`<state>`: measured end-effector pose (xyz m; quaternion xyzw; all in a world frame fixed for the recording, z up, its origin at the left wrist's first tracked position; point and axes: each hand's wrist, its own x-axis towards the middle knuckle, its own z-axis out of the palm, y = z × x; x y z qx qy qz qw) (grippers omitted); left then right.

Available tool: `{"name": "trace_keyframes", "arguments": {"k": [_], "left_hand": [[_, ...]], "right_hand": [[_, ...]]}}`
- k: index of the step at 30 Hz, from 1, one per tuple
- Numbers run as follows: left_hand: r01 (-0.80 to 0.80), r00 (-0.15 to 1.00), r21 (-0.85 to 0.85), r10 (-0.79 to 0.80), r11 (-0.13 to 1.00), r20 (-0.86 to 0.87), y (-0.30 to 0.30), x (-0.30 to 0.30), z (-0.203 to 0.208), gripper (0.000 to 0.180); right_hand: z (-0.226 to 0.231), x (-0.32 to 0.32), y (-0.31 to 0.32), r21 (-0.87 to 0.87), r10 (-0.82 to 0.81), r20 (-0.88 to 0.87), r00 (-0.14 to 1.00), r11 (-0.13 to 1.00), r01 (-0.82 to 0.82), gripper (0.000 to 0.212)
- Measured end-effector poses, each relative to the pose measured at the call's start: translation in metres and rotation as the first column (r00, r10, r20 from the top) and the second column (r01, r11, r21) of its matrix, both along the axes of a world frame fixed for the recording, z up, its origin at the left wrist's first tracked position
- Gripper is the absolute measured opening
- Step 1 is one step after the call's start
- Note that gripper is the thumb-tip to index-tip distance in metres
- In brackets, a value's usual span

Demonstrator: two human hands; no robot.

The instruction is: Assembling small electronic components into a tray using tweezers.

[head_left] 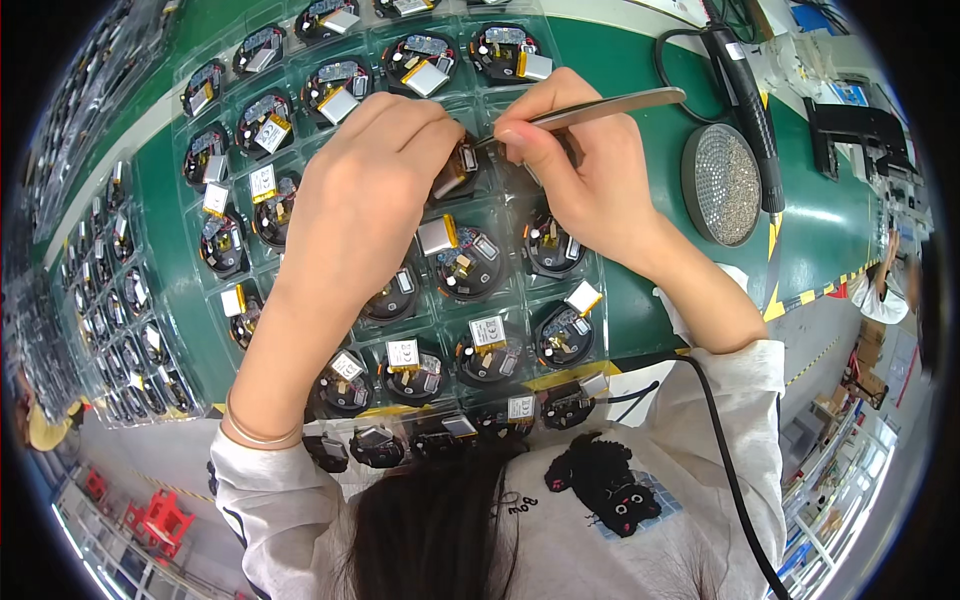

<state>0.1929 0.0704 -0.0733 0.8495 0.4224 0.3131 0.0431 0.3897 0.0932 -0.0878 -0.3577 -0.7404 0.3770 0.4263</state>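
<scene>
My right hand (590,170) is closed on a pair of metal tweezers (630,104), whose tip points left into a round black electronic unit (460,168). My left hand (365,185) curls over the left side of that same unit, its fingertips closed against it and partly hidden. The unit lies in a clear plastic tray (505,215) with several rows of similar round units. Most carry a small silver battery pouch with yellow tape, such as the battery (437,236) just below my hands.
A round dish (722,185) of small grey beads stands right of my right hand, beside a black corded hand tool (740,110). A black cable (722,440) hangs over the table's near edge. More filled trays (120,300) lie left. The tabletop (640,300) is green.
</scene>
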Motion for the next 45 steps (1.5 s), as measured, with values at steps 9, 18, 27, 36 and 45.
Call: {"name": "trace_keyframes", "arguments": {"k": [9,18,27,36,45], "left_hand": [[-0.045,0.993,0.052,0.051,0.998,-0.104,-0.007,0.003,0.000,0.019],[-0.010,0.996,0.089,0.018,0.996,-0.088,-0.006,0.003,-0.001,0.016],[0.028,0.999,-0.019,-0.028,0.999,-0.032,-0.007,-0.002,0.004,0.020],[0.058,0.991,0.044,-0.052,0.997,-0.125,-0.007,-0.004,0.000,0.019],[0.028,0.998,-0.087,-0.032,0.996,-0.047,-0.005,-0.006,0.003,0.019]], "right_hand": [[-0.002,-0.001,-0.001,-0.024,0.004,-0.014,1.000,1.000,-0.004,0.008],[0.004,0.000,-0.005,-0.067,-0.030,0.004,1.000,0.997,0.031,0.008],[0.000,-0.001,-0.003,0.023,-0.014,0.006,1.000,1.000,0.014,0.007],[0.001,-0.002,-0.004,-0.010,-0.015,-0.021,1.000,1.000,0.015,0.008],[-0.003,-0.001,-0.001,0.066,0.012,0.017,1.000,0.998,-0.013,0.009]]}}
